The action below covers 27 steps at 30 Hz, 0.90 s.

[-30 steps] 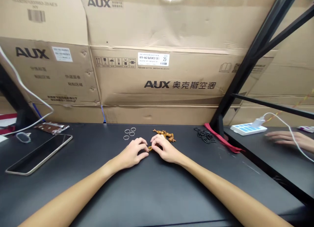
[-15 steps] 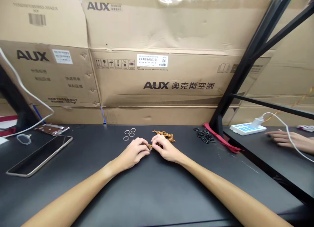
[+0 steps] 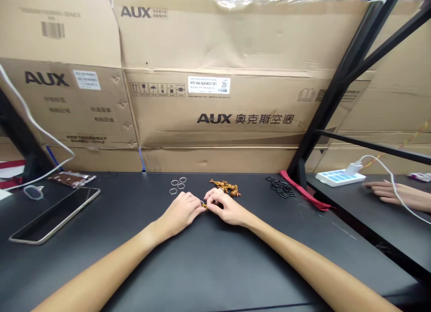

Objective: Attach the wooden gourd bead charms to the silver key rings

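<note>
Small brown bead (image 3: 204, 206) was pinched between the closed left hand (image 3: 180, 213) and right hand (image 3: 227, 207), just before the bead pile (image 3: 225, 187); a loose pinch could drop it onto the tabletop (image 3: 215, 267).

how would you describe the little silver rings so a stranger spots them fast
Start at the large AUX cardboard box, then drop to the black table in front of it. Near its back edge, left of the brown wooden beads, lie thin silver rings, unlike the black rings further right.
</note>
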{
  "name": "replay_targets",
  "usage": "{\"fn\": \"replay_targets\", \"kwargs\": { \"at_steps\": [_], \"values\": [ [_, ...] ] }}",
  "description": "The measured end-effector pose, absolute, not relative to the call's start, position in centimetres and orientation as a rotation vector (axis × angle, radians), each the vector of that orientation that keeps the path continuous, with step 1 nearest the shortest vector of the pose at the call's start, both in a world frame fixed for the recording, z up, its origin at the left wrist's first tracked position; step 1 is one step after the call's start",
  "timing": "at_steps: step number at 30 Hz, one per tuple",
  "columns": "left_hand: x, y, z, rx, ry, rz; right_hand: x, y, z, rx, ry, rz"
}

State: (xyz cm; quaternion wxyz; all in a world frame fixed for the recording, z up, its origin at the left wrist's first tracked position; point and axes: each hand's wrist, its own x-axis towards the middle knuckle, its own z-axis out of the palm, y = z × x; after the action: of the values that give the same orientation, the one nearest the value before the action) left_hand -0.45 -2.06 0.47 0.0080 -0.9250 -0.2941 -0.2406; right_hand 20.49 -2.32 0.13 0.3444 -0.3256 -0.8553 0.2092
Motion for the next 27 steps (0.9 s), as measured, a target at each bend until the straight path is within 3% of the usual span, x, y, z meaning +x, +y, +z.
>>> {"fn": "replay_targets", "kwargs": {
  "at_steps": [10,17,27],
  "values": [
    [-0.2,-2.4,0.7,-2.78,-0.793,-0.511,20.9,-1.3,-0.5,-0.853,-2.087,0.617],
    [-0.6,-2.6,1.1,-2.965,-0.846,-0.637,21.0,-0.8,-1.4,-0.936,-2.107,0.376],
    [-0.8,-2.3,0.2,-2.979,-1.05,-0.871,20.5,-1.9,-0.5,-0.898,-2.163,0.455]
  ]
}}
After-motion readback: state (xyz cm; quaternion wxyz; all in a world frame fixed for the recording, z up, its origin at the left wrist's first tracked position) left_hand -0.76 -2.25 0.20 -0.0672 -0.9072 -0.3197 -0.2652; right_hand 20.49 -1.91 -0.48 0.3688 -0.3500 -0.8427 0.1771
